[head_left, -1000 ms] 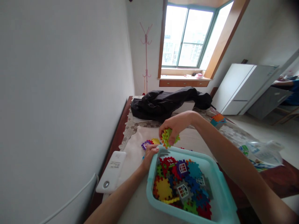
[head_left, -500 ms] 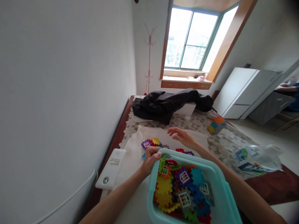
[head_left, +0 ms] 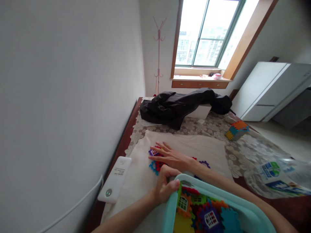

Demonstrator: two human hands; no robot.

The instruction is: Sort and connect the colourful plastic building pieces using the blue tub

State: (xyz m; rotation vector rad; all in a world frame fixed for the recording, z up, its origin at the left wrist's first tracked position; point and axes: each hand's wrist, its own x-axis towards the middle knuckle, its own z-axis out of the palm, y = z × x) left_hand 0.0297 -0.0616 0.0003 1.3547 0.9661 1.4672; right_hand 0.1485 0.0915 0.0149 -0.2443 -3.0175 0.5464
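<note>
On the cream cloth (head_left: pixel 189 145) at the near end of the table:

Item: right hand (head_left: pixel 173 157), palm down, fingers spread flat, holding nothing, resting over a small scatter of loose tiles (head_left: pixel 155 161), toothed plastic pieces in purple, red and blue. The fingertips lie on or just over the purple one with a white window; contact is likely but cannot be made certain from here.

Item: left hand (head_left: pixel 166 186), curled closed on the near-left corner of the teal bin (head_left: pixel 243 207), thumb over the rim, other fingers outside the wall. The bin holds a heap of like tiles in yellow, orange, purple and blue.

Position: the loose tiles lie beneath and just beyond the right palm, close beside the bin's far-left corner, touching one another.

Handling, as a judgement: flat pieces on cloth are hard to pinch. Raking them together under the spread fingers, then closing on the bunch, would serve better than picking singly. The left hand's grip should hold the bin steady so it does not slide or tip.

Also present: white power bank (head_left: pixel 115 183) with cable at the left edge; black jacket (head_left: pixel 179 105) at the far end; a small coloured cube (head_left: pixel 236 129) well apart to the right; a clear printed bag (head_left: pixel 274 176).
</note>
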